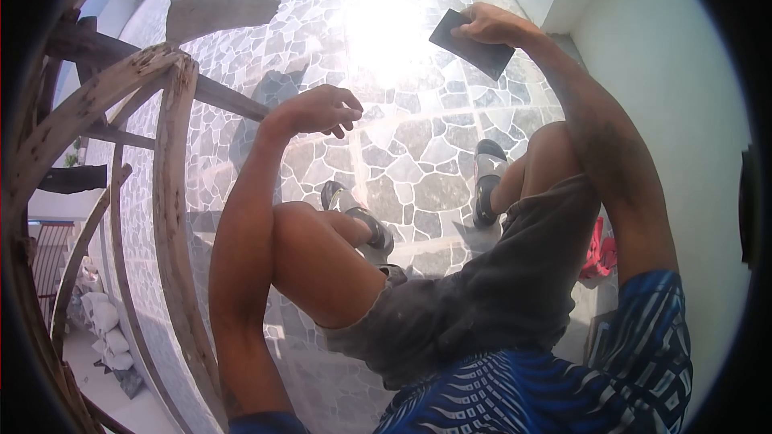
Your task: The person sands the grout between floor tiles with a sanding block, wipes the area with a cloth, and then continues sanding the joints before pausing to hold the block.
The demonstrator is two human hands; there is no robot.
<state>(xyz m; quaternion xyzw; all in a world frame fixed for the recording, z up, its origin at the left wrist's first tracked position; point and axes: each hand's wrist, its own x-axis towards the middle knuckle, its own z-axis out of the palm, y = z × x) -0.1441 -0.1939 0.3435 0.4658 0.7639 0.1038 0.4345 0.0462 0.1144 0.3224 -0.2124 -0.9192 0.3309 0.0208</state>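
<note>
My right hand (488,26) is stretched out near the white wall and grips a flat black rectangular piece (482,52) by its upper part, thumb on the top face. Its exact kind I cannot tell. My left hand (320,110) hangs in the air beyond my left knee, fingers loosely bent and apart, with nothing in them. Left of that hand stands a weathered wooden frame (175,185) with curved members and a crossbar (229,99) that ends behind my left wrist.
Under my shoes lies a floor with a stone-patterned surface (410,145), sunlit ahead. A grey-white slab-like piece (221,10) is at the upper left. A white wall (667,96) rises on the right, with a red item (597,253) by my thigh. White bags (104,321) sit at lower left.
</note>
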